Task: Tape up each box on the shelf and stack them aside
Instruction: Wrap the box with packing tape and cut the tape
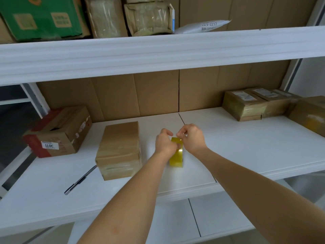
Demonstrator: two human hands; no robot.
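A yellow tape roll (176,158) stands on edge in the middle of the white shelf (246,145). My left hand (164,143) grips the roll from its left side. My right hand (190,138) pinches at the top of the roll, where the tape's end seems to be. A plain brown box (120,150) with tape over it lies just left of my hands. A brown box with red edges and a white label (59,132) sits further left.
A black and silver cutter or pen (80,181) lies by the shelf's front edge, left of the plain box. Several taped boxes (255,103) sit at the back right. The upper shelf (158,50) holds more boxes and a white mailer (204,26).
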